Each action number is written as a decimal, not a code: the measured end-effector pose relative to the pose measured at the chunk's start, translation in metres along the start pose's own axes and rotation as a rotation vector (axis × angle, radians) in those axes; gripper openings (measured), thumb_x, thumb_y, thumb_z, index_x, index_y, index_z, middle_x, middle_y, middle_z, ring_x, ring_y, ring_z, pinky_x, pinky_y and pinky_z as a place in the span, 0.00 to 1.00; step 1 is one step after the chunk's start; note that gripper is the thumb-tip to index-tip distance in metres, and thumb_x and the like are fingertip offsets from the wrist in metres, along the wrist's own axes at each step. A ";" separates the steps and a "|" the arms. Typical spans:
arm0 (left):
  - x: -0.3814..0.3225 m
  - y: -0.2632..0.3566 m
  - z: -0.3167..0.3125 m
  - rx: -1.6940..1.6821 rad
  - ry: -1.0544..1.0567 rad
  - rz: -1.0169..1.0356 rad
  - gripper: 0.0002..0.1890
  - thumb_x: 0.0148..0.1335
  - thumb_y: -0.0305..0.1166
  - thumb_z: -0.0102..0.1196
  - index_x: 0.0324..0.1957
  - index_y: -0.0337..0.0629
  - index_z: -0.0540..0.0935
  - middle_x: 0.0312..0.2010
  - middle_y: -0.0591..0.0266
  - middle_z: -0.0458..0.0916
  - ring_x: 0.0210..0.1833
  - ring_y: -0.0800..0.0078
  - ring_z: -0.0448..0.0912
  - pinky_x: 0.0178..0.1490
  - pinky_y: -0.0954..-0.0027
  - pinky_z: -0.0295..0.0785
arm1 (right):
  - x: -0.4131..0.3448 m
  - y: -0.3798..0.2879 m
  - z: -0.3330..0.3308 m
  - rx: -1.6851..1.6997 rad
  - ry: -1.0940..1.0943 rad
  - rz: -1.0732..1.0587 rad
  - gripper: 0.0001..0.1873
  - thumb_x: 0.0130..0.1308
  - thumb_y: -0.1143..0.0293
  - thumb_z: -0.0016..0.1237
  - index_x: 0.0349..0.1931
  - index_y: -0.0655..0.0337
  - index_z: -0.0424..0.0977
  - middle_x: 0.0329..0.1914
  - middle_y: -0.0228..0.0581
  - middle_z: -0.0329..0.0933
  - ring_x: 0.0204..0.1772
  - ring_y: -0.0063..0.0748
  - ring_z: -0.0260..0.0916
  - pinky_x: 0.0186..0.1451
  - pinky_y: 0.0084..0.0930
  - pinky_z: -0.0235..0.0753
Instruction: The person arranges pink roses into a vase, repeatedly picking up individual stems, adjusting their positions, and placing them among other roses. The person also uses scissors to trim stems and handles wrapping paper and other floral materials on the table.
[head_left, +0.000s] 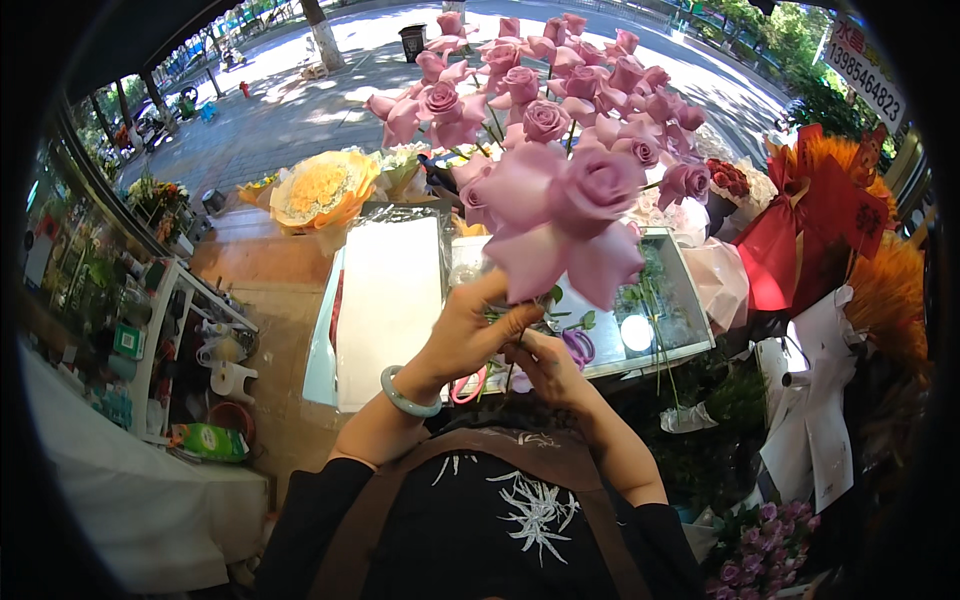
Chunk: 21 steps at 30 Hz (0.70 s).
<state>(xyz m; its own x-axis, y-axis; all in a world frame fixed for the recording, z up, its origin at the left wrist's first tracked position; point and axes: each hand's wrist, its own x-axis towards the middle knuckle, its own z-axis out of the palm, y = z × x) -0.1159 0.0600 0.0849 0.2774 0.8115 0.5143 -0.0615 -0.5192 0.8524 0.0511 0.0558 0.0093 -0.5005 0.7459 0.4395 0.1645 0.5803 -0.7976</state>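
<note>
A large mauve-pink rose with spread outer petals stands upright close before me. Just beneath the bloom, my left hand, with a pale jade bangle at its wrist, grips the stem. Lower down, my right hand pinches the same stem. Behind this flower rises a big cluster of similar pink roses on long stems; their lower ends are hidden. Purple scissor handles lie beyond my right hand, and a pink handle loop shows under my left wrist.
White wrapping sheets lie left of my hands. A glass-topped case with cut stems stands right. A yellow bouquet sits ahead left; red-wrapped flowers stand right. A white shelf is at far left, purple roses lower right.
</note>
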 end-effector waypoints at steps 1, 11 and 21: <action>-0.002 -0.005 0.001 0.013 -0.091 -0.037 0.12 0.63 0.30 0.55 0.45 0.33 0.77 0.36 0.58 0.80 0.41 0.74 0.78 0.45 0.74 0.71 | 0.002 -0.001 -0.004 0.006 0.014 -0.030 0.04 0.64 0.76 0.46 0.37 0.67 0.70 0.27 0.46 0.69 0.29 0.43 0.66 0.34 0.33 0.67; -0.010 -0.010 -0.006 -0.027 -0.039 -0.058 0.12 0.68 0.32 0.49 0.47 0.32 0.76 0.37 0.61 0.79 0.40 0.77 0.76 0.46 0.74 0.71 | 0.010 -0.012 -0.010 0.084 -0.189 0.084 0.06 0.65 0.73 0.46 0.36 0.66 0.71 0.29 0.47 0.73 0.33 0.43 0.70 0.38 0.31 0.68; -0.037 -0.046 -0.024 0.328 0.151 -0.210 0.07 0.63 0.27 0.54 0.41 0.35 0.80 0.33 0.62 0.82 0.36 0.76 0.79 0.42 0.76 0.73 | -0.016 0.125 -0.025 -0.406 0.008 0.314 0.17 0.62 0.69 0.47 0.49 0.68 0.70 0.42 0.50 0.70 0.46 0.47 0.70 0.48 0.36 0.70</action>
<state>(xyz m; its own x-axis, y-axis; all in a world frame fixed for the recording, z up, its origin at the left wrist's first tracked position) -0.1463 0.0606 0.0294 0.1058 0.9264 0.3614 0.2971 -0.3763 0.8776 0.1011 0.1251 -0.0872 -0.3676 0.9061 0.2093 0.6237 0.4072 -0.6673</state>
